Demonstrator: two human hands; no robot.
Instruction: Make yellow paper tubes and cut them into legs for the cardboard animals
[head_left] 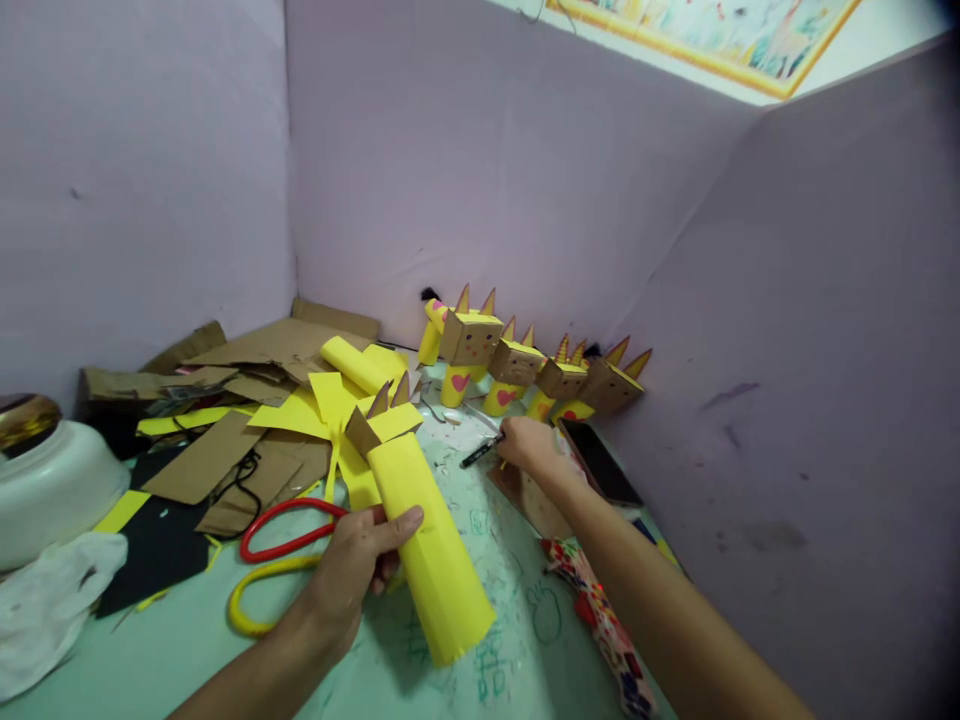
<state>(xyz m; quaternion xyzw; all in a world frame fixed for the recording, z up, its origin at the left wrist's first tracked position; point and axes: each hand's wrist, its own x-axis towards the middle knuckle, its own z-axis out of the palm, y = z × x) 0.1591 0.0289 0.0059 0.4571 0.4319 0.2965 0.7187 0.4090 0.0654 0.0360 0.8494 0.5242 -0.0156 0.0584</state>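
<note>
My left hand (pixel 358 562) is closed around a yellow paper tube figure (pixel 427 530) with a cardboard head and pointed ears, held tilted above the table. My right hand (pixel 531 447) reaches forward and pinches a black marker (pixel 480 453) that lies low over the table. Beyond it, a row of several finished yellow figures (pixel 517 365) with cardboard box heads and pink hearts stands against the back wall.
Cardboard scraps (pixel 255 400) and yellow paper cuttings (pixel 330 405) pile up at the left. Red and yellow scissor handles (pixel 274 555) lie near my left hand. A white bowl (pixel 52 485), a dark phone (pixel 600 462) and a patterned pouch (pixel 600 620) rest on the scribbled green table (pixel 517 640).
</note>
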